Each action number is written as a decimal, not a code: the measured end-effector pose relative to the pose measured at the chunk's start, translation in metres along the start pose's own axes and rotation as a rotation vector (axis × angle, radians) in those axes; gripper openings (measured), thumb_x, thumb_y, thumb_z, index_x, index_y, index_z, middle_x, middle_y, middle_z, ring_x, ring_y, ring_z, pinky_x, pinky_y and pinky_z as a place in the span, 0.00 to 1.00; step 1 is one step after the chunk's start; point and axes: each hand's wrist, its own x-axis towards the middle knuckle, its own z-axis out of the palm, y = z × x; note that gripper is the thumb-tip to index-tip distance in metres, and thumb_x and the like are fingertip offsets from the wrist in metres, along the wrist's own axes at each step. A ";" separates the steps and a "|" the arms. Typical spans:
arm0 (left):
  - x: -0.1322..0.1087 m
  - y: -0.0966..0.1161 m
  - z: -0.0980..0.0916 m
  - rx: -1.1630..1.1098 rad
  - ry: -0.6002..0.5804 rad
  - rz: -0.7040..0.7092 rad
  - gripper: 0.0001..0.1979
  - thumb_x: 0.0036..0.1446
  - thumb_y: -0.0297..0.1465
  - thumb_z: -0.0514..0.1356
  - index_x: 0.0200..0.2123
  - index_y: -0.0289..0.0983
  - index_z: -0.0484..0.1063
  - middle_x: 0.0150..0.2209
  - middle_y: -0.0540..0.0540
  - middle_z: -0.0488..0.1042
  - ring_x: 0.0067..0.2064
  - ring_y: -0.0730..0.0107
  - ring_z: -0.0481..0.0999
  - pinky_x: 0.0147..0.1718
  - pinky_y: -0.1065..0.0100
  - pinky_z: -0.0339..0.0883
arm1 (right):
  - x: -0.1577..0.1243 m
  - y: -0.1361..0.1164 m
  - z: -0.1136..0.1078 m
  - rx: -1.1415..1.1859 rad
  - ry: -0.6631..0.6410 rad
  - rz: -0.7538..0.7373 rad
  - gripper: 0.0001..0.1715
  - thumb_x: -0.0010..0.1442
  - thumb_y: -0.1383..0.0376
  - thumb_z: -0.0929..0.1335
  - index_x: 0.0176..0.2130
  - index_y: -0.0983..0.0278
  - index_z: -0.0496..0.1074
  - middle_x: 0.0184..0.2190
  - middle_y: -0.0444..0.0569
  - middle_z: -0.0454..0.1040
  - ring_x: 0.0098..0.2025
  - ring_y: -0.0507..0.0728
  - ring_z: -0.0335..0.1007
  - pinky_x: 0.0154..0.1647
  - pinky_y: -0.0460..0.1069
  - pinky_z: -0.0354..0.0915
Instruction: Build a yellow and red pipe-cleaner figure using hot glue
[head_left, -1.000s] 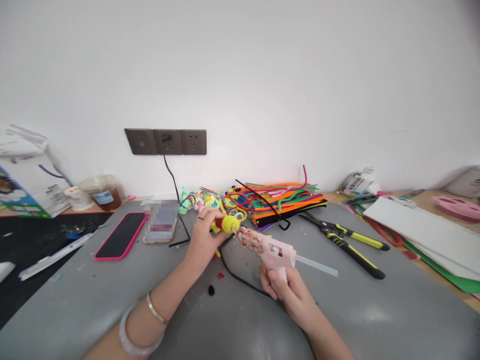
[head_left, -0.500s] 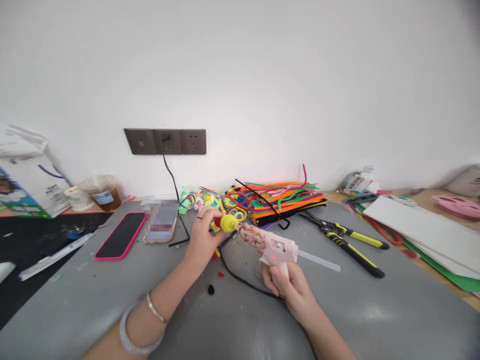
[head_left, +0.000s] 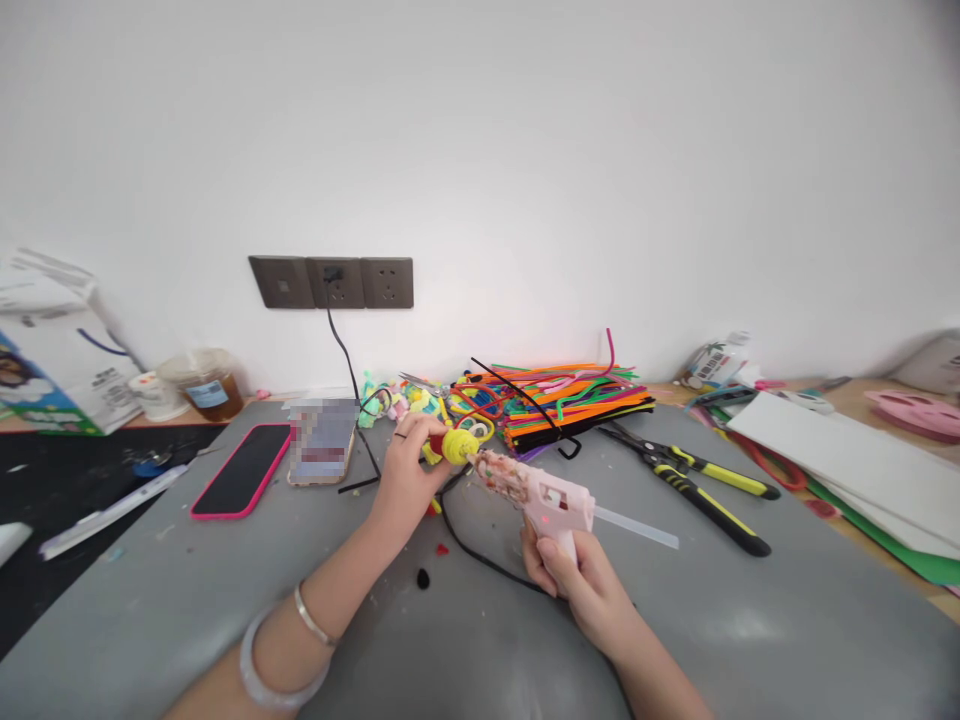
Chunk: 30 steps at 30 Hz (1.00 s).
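Note:
Between the fingers of my left hand (head_left: 409, 465) is a small yellow and red figure of coiled pipe cleaner (head_left: 459, 446); its far details are hidden by the fingers. My right hand (head_left: 574, 575) is wrapped round the handle of a pink hot glue gun (head_left: 562, 498). The gun's nozzle, crusted with old glue, points left and meets or nearly meets the yellow end. A clear glue stick (head_left: 637, 527) juts from the gun's back. Below the hands, a black pompom (head_left: 423, 579) and a small red piece (head_left: 442, 549) lie on the grey mat (head_left: 360, 640).
Behind the hands lie bundled pipe cleaners (head_left: 577, 405) and a colourful craft pile (head_left: 412, 400). Yellow-black pliers (head_left: 697, 485) and white sheets (head_left: 832, 470) are on the right. Two phones, one pink-edged phone (head_left: 241, 472), and a drink cup (head_left: 214, 385) stand left. A black cord (head_left: 480, 555) crosses the mat.
The glue gun has tilted slightly in my right hand, its back end a little lower. My left hand and the yellow piece stay almost in place.

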 end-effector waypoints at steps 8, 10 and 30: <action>0.000 -0.001 -0.001 0.013 -0.002 0.010 0.08 0.54 0.24 0.64 0.36 0.40 0.69 0.41 0.45 0.73 0.43 0.61 0.74 0.41 0.64 0.68 | -0.002 0.008 -0.001 0.114 0.048 0.022 0.27 0.69 0.44 0.60 0.32 0.62 0.66 0.17 0.38 0.57 0.17 0.49 0.45 0.19 0.47 0.46; 0.001 -0.001 -0.001 0.017 -0.003 0.010 0.08 0.54 0.24 0.64 0.36 0.40 0.69 0.40 0.45 0.73 0.43 0.61 0.74 0.41 0.63 0.69 | -0.002 0.010 -0.001 0.161 0.027 0.026 0.28 0.69 0.45 0.60 0.27 0.62 0.64 0.16 0.39 0.58 0.16 0.48 0.49 0.19 0.47 0.49; -0.001 0.002 0.002 -0.016 -0.006 0.020 0.11 0.53 0.20 0.63 0.37 0.40 0.70 0.41 0.45 0.72 0.45 0.59 0.74 0.45 0.62 0.68 | -0.004 0.016 0.000 0.405 -0.019 0.114 0.31 0.63 0.38 0.63 0.39 0.63 0.67 0.18 0.35 0.56 0.14 0.46 0.42 0.14 0.45 0.44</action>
